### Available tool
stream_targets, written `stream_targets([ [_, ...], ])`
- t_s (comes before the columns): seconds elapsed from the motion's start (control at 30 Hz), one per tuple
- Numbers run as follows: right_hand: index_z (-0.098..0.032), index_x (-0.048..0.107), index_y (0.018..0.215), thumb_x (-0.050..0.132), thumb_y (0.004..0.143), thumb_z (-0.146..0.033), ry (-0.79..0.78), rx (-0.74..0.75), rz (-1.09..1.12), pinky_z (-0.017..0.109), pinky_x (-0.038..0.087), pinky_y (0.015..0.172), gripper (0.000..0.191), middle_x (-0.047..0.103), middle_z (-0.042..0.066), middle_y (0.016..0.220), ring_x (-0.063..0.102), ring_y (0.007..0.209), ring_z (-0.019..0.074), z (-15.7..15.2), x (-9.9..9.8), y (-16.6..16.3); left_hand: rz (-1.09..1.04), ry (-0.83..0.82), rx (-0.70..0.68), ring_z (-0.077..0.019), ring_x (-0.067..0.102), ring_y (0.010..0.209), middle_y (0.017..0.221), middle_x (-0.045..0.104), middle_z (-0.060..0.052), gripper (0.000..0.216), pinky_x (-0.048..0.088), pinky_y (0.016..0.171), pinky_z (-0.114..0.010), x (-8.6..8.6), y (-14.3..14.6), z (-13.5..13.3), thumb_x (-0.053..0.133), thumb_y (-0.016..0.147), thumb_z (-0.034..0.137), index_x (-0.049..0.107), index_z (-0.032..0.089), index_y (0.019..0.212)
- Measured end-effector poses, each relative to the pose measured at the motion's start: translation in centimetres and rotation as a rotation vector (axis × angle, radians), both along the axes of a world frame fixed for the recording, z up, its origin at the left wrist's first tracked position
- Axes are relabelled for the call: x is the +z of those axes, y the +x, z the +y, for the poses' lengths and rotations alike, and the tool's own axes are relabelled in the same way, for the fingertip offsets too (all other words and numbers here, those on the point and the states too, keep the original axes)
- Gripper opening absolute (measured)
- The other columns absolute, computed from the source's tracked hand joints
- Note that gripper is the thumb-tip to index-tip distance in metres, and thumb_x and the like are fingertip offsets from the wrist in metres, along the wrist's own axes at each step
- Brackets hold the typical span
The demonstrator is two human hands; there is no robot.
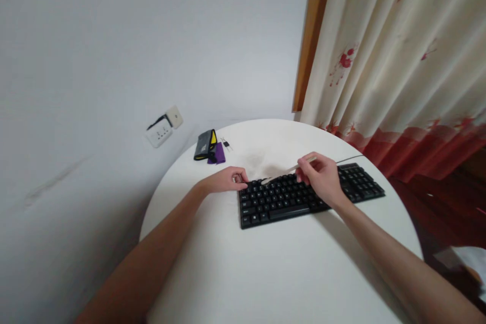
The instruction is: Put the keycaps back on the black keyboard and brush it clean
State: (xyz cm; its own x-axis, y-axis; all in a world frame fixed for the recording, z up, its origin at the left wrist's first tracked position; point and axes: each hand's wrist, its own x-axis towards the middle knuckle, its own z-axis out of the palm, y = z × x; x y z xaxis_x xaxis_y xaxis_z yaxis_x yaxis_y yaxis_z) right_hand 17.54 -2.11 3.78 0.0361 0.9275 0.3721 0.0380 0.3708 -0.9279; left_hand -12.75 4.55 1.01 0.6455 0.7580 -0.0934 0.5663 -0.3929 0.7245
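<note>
One hard push could have skidded the slim pale stick (285, 170) across the black computer keyboard (290, 211) or snagged a keycap (254, 217). The right hand (322, 177) pinched the stick, tip toward nine o'clock; the left hand (227, 179) curved thumb and finger to the keyboard's edge (I could not tell whether it gripped), the keys stretching toward three o'clock.

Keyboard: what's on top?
Left hand at the far left corner of the keyboard; right hand over it, holding a pale stick. Keys directly beneath the right hand are covered.
</note>
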Motion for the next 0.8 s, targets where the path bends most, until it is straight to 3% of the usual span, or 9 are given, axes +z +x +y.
stream_targets([
  [0.13, -0.019, 0.06, 0.077, 0.066, 0.083, -0.049, -0.066, 0.173, -0.009, 0.024, 0.043, 0.041, 0.03, 0.068, 0.003, 0.061, 0.058, 0.046, 0.0128, -2.0, -0.9, -3.4, -0.027, -0.06, 0.0, -0.0149, 0.057, 0.067, 0.073, 0.064, -0.002, 0.035, 0.041, 0.059, -0.025, -0.4, -0.2, 0.1, 0.069, 0.077, 0.047, 0.065, 0.015, 0.091],
  [0.4, -0.019, 0.062, 0.077, 0.07, 0.079, -0.05, -0.174, 0.262, -0.084, 0.024, 0.046, 0.043, 0.032, 0.067, 0.003, 0.062, 0.061, 0.05, 0.0145, -2.7, -2.7, -5.8, -0.039, -0.029, -0.028, -0.0162, 0.059, 0.073, 0.081, 0.067, -0.005, 0.033, 0.045, 0.064, -0.026, -0.9, -0.2, 0.3, 0.069, 0.078, 0.044, 0.066, 0.015, 0.093],
  [0.57, -0.019, 0.062, 0.074, 0.065, 0.082, -0.047, -0.176, 0.223, -0.257, 0.024, 0.04, 0.041, 0.03, 0.064, 0.001, 0.061, 0.056, 0.045, 0.0128, -2.4, -3.1, -5.4, -0.052, -0.03, -0.048, -0.016, 0.06, 0.074, 0.083, 0.068, -0.006, 0.032, 0.046, 0.066, -0.026, -1.2, -0.3, 0.5, 0.069, 0.079, 0.043, 0.066, 0.014, 0.094],
  [0.8, -0.02, 0.065, 0.07, 0.062, 0.084, -0.039, -0.066, 0.138, -0.488, 0.027, 0.045, 0.058, 0.023, 0.067, 0.002, 0.067, 0.059, 0.061, 0.0162, -1.7, -2.8, -4.3, -0.039, -0.029, -0.035, -0.0159, 0.06, 0.073, 0.08, 0.068, -0.006, 0.031, 0.045, 0.065, -0.026, -1.2, -0.2, 0.5, 0.07, 0.078, 0.041, 0.067, 0.014, 0.094],
])
